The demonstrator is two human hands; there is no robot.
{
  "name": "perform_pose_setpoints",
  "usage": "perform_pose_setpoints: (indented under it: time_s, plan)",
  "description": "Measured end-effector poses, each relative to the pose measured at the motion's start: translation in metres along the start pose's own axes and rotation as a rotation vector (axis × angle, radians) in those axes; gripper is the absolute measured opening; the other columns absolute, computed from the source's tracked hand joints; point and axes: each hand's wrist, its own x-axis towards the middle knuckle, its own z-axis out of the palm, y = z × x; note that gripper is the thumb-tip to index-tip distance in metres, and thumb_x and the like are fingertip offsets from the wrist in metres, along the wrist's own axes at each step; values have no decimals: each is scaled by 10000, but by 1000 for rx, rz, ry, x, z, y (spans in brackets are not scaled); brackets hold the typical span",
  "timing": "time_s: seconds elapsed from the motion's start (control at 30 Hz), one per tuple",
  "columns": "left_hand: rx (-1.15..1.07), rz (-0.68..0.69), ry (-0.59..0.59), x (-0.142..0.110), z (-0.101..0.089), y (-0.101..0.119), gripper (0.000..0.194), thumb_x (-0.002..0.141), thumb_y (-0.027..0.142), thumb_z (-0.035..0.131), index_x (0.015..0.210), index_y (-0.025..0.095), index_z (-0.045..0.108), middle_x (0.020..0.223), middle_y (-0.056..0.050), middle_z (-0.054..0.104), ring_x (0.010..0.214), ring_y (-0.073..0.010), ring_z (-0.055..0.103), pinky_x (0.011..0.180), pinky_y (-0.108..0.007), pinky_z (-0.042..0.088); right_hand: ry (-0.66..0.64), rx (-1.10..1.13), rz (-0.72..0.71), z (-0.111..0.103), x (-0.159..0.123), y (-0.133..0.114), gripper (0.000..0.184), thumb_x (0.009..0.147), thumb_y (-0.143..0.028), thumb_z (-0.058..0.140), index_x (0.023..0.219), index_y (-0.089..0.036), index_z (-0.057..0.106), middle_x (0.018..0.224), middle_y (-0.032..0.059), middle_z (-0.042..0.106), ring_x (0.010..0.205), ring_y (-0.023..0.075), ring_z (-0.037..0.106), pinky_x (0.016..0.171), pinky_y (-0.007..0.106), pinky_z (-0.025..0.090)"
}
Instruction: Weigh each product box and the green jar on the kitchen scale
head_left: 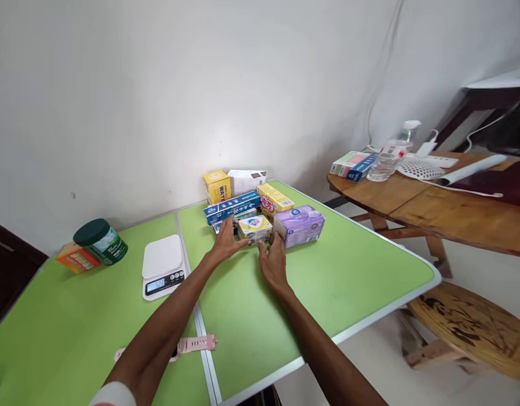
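A small yellow-and-white soap box lies between my two hands. My left hand is at its left side, thumb stretched toward the box's front lower edge and fingers pointing up and apart. My right hand is at the box's front right corner, fingers spread, beside the left end of a purple tissue pack. Whether the fingertips press on either box I cannot tell. Directly behind are a long blue toothpaste box and a yellow box with red lettering. Another dark box is partly hidden behind my left fingers.
A yellow carton and a white box stand near the wall. Left are a white kitchen scale, a green tub and an orange box. A pink-strapped watch lies under my left forearm. A wooden table holds a bottle.
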Motion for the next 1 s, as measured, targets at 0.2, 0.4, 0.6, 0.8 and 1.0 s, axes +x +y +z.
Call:
perform_pose_setpoints:
  time_s: [0.2, 0.4, 0.6, 0.8, 1.0]
  plan:
    - [156, 99, -78, 19, 3, 6, 790, 684, 248, 932, 1401, 166, 609, 1447, -173, 647, 1398, -378, 584, 1220, -556, 446, 36, 64, 64, 0, 12, -14, 745, 1028, -658, 282, 1412, -88, 572, 1477, 295, 600, 1409, 391, 524, 1198, 583, 389]
    - [225, 135, -93, 4, -4, 4, 715, 722, 258, 909, 1372, 204, 616, 1418, -147, 661, 1356, -343, 610, 1187, -527, 474, 8, 57, 75, -14, 16, -25, 629, 1021, -728, 270, 1006, -204, 618, 1056, 191, 714, 1034, 333, 637, 968, 499, 503]
    - [216, 132, -98, -34, -24, 3, 663, 710, 245, 901, 1314, 194, 634, 1334, -137, 691, 1291, -344, 633, 1119, -517, 517, -97, 56, 64, -31, -3, -38, 520, 1006, -711, 388, 817, -255, 549, 828, 76, 677, 828, 258, 617, 827, 413, 504]
    - [107, 67, -60, -70, -49, 6, 625, 716, 234, 875, 1298, 208, 651, 1296, -125, 698, 1247, -330, 660, 1044, -504, 579, -161, 122, -33, -29, -17, -48, 530, 1002, -662, 447, 1017, -205, 715, 1094, 159, 776, 1058, 316, 689, 977, 475, 533]
    - [-171, -85, -140, -72, -51, -1, 683, 752, 229, 842, 1385, 217, 588, 1294, -118, 733, 1091, -265, 743, 865, -406, 660, -293, 214, -47, -29, -16, -54, 506, 1039, -571, 458, 1160, -194, 773, 1188, 134, 803, 1091, 298, 741, 995, 439, 571]
